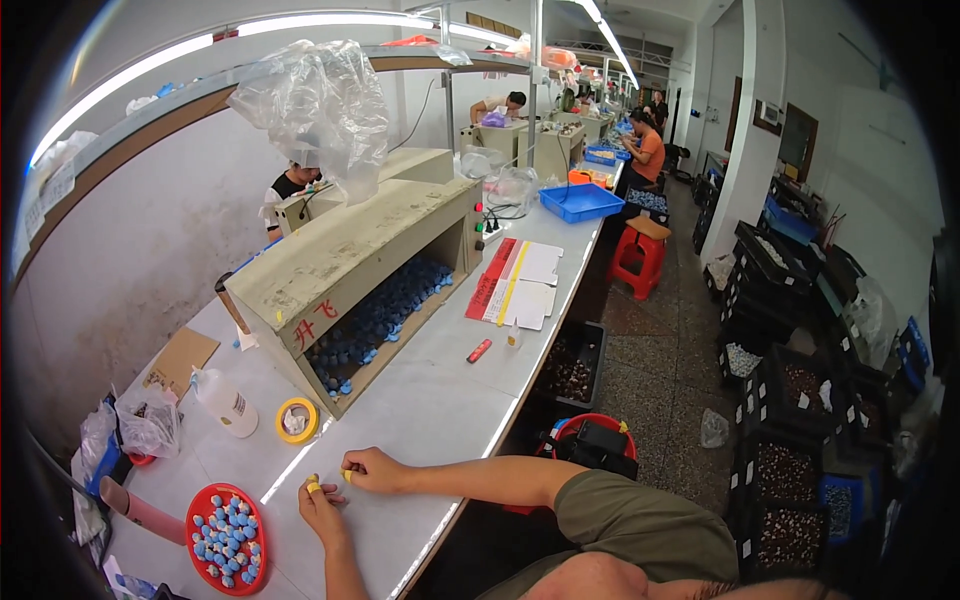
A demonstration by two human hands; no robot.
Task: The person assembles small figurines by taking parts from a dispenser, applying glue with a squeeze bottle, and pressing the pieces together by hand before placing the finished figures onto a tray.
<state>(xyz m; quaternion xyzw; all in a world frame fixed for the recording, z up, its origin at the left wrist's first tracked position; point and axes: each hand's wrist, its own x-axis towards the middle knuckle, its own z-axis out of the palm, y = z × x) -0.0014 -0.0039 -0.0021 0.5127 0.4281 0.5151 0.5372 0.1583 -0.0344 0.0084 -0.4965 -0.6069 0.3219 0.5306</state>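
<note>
Fingers of the left hand and right hand are bent inward and nearly meet over the pale worktop; whether the tips pinch some small piece between them is too small to tell. Yellow wraps circle at least one finger on each hand.

To the left of the left hand's fingers sits a red oval bowl holding small rounded blue-and-white pieces, near that hand but apart from it. Beyond the bowl, farther left, a pinkish tube lies on its side. Ahead of the fingers and slightly left is a roll of yellow tape with something white and crumpled in its hollow; past it stands a white plastic bottle, and behind that lies a piece of brown cardboard.

Straight ahead, well beyond the fingertips, is a beige box-shaped housing, open along its near side, with many dark-blue pieces inside. Ahead and to the right of the fingers are a short red cylinder, a small clear bottle, a red, white and yellow card sheet and, farther along, a blue tray. Off to the right of the hands, below the table edge, a red bucket holds something black.
</note>
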